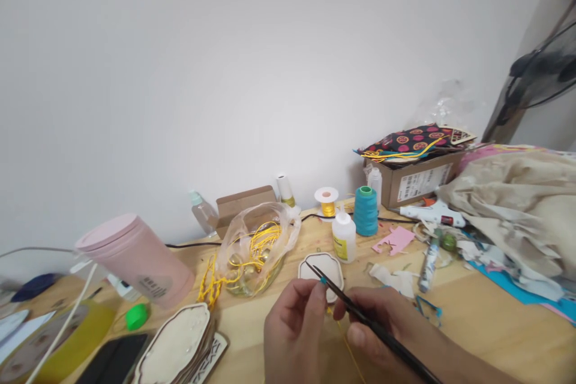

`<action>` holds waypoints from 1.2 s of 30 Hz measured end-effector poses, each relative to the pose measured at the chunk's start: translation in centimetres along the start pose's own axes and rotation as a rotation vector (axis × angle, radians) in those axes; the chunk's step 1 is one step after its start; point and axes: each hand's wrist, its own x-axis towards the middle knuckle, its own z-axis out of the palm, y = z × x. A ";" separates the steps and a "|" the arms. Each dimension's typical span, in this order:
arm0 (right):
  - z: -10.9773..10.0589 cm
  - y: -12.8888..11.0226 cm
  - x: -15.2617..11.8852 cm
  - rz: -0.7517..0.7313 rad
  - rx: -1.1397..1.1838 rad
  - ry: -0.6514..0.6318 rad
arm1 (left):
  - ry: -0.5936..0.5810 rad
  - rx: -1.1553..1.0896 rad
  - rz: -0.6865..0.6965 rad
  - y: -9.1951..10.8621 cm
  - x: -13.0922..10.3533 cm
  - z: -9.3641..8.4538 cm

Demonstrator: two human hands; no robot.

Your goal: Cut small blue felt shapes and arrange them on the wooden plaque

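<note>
You are holding a thin dark pick (pixel 360 311) in your right hand (pixel 382 330), fingers pinched narrow around its shaft about midway along, its tip pointing up and left over a pale scalloped wooden plaque (pixel 335 269) lying flat on the bench (pixel 477 324). Your left hand (pixel 292 330) is pinching a tiny teal bead or knot (pixel 323 281) between thumb and fingertip, close against the pick near its tip; a fine yellow cord (pixel 348 348) is trailing down between the hands. Judging by looks, the pick is stiff, light and smooth, so it is likely to roll in a loose hold; gripping nearer the point should give more control. The bead looks slippery and easy to drop, the cord limp. Just beyond the plaque a white glue bottle (pixel 344 240) is standing upright, a teal thread cone (pixel 365 211) beside it. A clear bag (pixel 256 249) of yellow cord and gold bells is lying to the left, near a tilted pink tumbler (pixel 135 258). The bench is pale wood, crowded with scraps, against a plain white wall.
</note>
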 end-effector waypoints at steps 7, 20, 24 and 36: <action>0.4 1.1 -0.1 0.002 0.054 0.072 | -0.054 -0.018 -0.035 -0.5 -0.1 0.5; 0.5 0.4 0.4 0.017 -0.023 0.078 | -0.003 -0.083 0.011 -0.6 0.0 0.8; 0.5 0.5 0.3 0.004 -0.003 0.055 | 0.026 -0.111 0.018 -0.7 -0.1 1.1; 0.5 0.9 0.8 -0.026 0.020 0.018 | 0.024 -0.160 0.020 -0.5 -0.1 1.2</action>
